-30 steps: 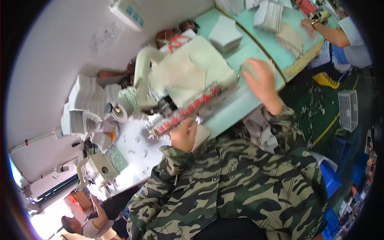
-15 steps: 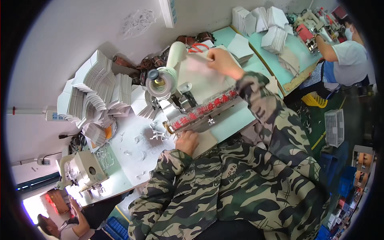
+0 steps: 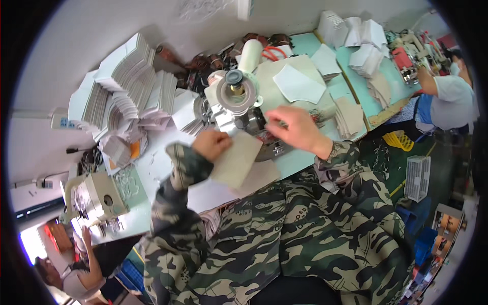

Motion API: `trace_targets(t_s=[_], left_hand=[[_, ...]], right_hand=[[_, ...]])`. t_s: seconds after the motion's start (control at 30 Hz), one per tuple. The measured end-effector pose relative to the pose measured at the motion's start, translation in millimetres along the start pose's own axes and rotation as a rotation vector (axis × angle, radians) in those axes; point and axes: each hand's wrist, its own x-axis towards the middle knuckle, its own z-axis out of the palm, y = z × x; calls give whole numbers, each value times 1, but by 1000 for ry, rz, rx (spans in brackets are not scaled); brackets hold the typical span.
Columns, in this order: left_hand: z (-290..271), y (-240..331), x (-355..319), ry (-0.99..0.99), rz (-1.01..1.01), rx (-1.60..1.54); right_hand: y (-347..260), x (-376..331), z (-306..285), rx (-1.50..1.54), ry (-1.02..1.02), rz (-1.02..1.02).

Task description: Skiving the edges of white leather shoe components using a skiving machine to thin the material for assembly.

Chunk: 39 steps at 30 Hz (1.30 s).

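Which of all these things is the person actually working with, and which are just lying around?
In use:
- left hand holding a beige fabric piece
- right hand over the sewing machine

Lying about:
- white stacks
- second machine
- white basket
- coworker's bench

Single head-worn fisheye view, looking steeply down, close over the worktable (image 3: 300,165), edges curved

Garment workshop: sewing machine (image 3: 96,201), stacked fabric pieces (image 3: 129,84).

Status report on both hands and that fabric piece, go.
Left hand grips beige fabric piece. Right hand open, fingers spread beside sewing machine. Stacked cut pieces lie left.
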Motion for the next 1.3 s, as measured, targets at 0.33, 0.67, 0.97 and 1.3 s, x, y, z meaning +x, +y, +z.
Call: trace_targets(t_s=[0.33,0.67,0.97,1.3], left_hand=[[-29,2,30,-203,-113,21],[-22,61,33,-160,-357,12],[7,13,-21,-343,-180,-698],[-15,9,12,-67,-116,67]], right_hand=[[20,40,5,-55,-301,-96],[2,83,-1,-265,-657,16],[11,-26,49,584,-155,409],[-6,-33,78,890,-168,696]])
